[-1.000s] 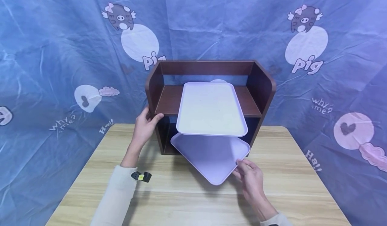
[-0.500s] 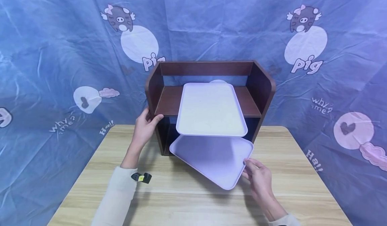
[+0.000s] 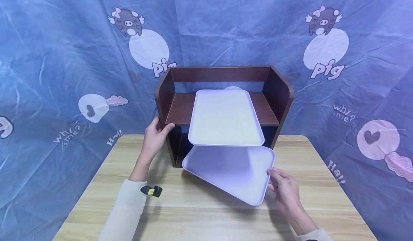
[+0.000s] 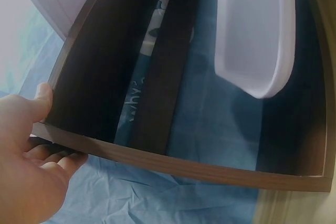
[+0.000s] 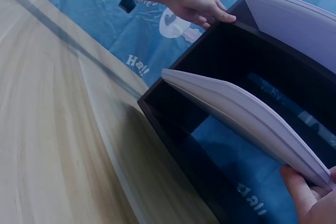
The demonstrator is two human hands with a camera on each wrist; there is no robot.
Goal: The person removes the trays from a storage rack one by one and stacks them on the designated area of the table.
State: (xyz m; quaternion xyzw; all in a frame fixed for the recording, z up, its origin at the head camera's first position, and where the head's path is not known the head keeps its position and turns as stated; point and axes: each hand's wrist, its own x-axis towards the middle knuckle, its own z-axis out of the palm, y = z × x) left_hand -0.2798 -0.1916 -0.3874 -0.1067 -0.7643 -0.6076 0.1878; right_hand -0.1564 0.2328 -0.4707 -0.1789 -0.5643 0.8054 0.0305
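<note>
My left hand [image 3: 154,138] grips the left side of a dark brown two-tier desk shelf [image 3: 182,108], thumb at the front edge of its middle board. My right hand [image 3: 285,189] pinches the right edge of a pale purple rectangular tray [image 3: 230,173]. This tray is held at an angle in front of the lower compartment, its back part hidden under a second tray. In the right wrist view the held tray [image 5: 236,103] is seen nearly edge-on. The second, paler tray [image 3: 226,117] lies on the middle board and juts out past its front edge.
The shelf stands at the back of a light wood table [image 3: 190,219]. Behind and on both sides hangs a blue cloth [image 3: 209,22] printed with pigs and words. A dark strap [image 3: 151,191] is on the left sleeve.
My right hand has moved right and a little toward me, drawing the lower tray along and turning it. The left hand keeps its grip and the upper tray stays put.
</note>
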